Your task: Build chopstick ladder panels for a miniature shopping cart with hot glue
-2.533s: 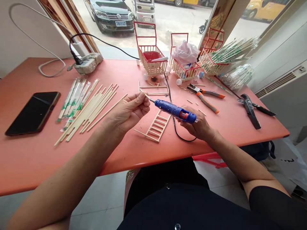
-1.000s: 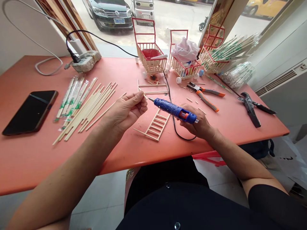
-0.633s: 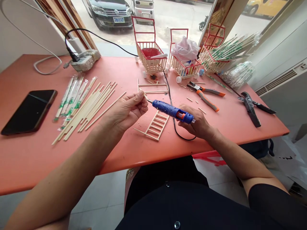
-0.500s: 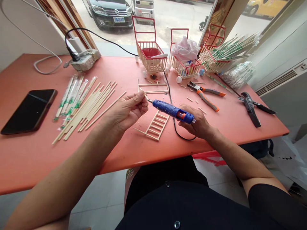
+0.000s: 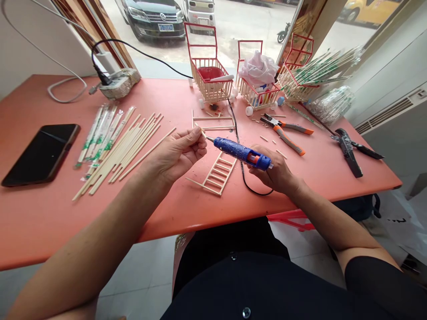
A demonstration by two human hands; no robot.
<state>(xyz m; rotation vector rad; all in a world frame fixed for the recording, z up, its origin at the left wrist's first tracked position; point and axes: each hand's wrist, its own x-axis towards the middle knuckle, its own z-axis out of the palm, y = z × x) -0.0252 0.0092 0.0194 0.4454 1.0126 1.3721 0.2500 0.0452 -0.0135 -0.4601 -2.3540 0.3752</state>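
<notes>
Between thumb and fingertips, my left hand [image 5: 185, 149] pinches a short piece of wooden stick [image 5: 199, 129], mostly hidden by the fingers. My right hand [image 5: 273, 171] is wrapped round a blue hot glue gun [image 5: 238, 151], whose metal nozzle points left at the stick piece; whether they touch I cannot tell. A clear glue stick end pokes from the back of the gun. Below the gun, a small ladder-like stick frame [image 5: 218, 175] lies flat on the orange table [image 5: 160, 222]. Another stick frame [image 5: 213, 121] lies just beyond my left hand.
Loose chopsticks [image 5: 123, 155], wrapped chopsticks [image 5: 100, 133] and a phone [image 5: 42, 153] lie left. Small stick-built carts [image 5: 211, 80] line the window. On the right are orange-handled pliers [image 5: 287, 133] and black cutters [image 5: 350, 151]. The gun's black cord [image 5: 245, 178] loops over the table.
The glue gun has shifted very slightly to the right, away from my left hand. Both hands keep their grips, and everything on the table stays in place.
</notes>
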